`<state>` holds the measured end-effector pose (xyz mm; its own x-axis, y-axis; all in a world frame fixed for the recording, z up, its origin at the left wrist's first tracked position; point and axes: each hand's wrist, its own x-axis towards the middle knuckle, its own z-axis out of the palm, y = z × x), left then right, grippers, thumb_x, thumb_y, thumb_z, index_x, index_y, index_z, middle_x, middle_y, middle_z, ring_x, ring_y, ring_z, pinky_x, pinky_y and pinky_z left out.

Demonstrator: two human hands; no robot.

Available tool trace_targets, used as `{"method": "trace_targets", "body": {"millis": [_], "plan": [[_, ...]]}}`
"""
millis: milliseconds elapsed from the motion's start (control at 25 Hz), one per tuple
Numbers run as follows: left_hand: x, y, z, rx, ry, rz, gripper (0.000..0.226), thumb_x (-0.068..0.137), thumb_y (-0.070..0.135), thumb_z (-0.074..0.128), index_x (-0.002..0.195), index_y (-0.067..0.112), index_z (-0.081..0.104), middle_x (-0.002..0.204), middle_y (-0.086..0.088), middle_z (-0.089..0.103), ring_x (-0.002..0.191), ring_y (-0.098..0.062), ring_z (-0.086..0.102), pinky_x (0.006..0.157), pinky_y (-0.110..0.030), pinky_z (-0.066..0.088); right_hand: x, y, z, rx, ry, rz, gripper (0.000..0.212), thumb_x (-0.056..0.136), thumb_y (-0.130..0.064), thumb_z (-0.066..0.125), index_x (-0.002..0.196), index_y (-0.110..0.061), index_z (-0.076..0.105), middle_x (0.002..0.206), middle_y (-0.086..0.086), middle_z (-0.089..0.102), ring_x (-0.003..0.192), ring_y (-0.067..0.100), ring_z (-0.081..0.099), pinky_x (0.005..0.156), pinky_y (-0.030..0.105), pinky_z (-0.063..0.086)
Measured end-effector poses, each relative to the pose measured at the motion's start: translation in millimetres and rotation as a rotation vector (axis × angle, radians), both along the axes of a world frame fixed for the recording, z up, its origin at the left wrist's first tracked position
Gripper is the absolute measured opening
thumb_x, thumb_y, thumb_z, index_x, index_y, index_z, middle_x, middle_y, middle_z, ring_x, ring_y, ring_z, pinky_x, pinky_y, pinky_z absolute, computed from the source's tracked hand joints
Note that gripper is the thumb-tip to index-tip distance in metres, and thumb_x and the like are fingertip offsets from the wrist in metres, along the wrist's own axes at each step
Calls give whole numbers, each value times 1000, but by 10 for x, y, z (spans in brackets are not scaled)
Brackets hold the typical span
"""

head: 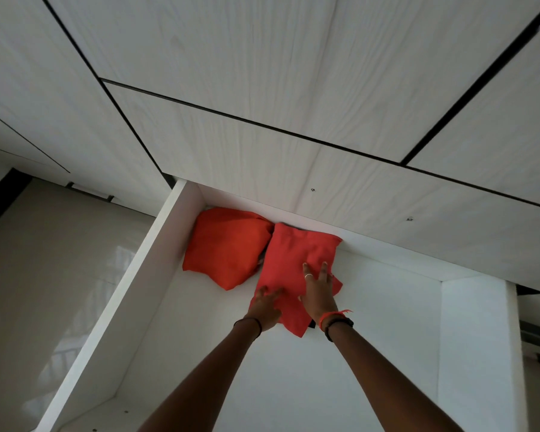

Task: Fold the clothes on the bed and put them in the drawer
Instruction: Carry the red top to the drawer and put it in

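Observation:
A white drawer (156, 263) stands pulled out below me. Two folded red garments lie at its back. The first folded red garment (225, 247) sits in the back left corner. The second folded red garment (290, 254) lies to its right, touching it and the drawer's back. My left hand (264, 305) rests flat on the near left edge of the second garment. On its middle lies my right hand (318, 291), fingers spread and pressing down. Neither hand grips the cloth. A small dark bit shows under the garment's near corner.
Light wood-grain wardrobe fronts (262, 88) with dark seams rise behind the drawer. The drawer's right wall (474, 338) and its white floor (262, 385) show bare. Glossy beige floor (44, 275) lies to the left.

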<state>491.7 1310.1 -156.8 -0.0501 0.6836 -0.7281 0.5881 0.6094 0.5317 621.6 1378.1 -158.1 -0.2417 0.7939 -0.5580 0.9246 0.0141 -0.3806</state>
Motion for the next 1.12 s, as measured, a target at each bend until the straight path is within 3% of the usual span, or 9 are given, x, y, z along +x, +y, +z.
{"method": "trace_targets", "body": {"millis": [160,320,480,680,880,1120], "plan": [[49,-10,-2,-9,-7,3,64,92,8,46,149,27,24,157,-10,-1,137,-30,32,99,-26,39,26,31,-39,0,-60,41,77,91,-14,60,152,-23,14,157,21,-12,144,47,0,116,51,23],[-12,-82,132,19,-11,37,66,90,12,54,149,22,26,158,-8,10,141,-29,26,111,-30,32,32,-32,31,51,-135,71,82,90,-18,61,153,-21,9,158,22,-5,144,45,5,117,53,17],[-89,-264,385,54,17,98,61,92,14,50,148,15,28,156,-9,20,136,-28,36,109,-33,35,-13,-219,225,108,-145,58,80,91,-20,62,153,-15,12,155,23,12,144,39,14,117,48,19],[-221,-552,759,151,10,329,49,93,5,49,141,10,38,147,-11,32,131,-21,42,93,-10,27,-231,-550,518,154,-73,157,63,91,-16,60,147,-13,32,149,16,31,137,31,30,112,40,31],[-548,-967,1199,236,73,546,41,93,6,52,133,12,47,139,-11,39,114,-21,52,86,-13,34,-667,-940,951,241,74,249,42,90,-11,58,131,-5,51,135,16,48,124,31,45,102,37,41],[-1071,-1709,1709,354,120,795,30,92,9,54,122,15,55,131,-8,47,114,-20,53,87,-18,38,-1276,-1530,1535,325,226,384,33,92,-13,54,124,-5,57,130,12,54,120,26,49,98,31,44]]}}
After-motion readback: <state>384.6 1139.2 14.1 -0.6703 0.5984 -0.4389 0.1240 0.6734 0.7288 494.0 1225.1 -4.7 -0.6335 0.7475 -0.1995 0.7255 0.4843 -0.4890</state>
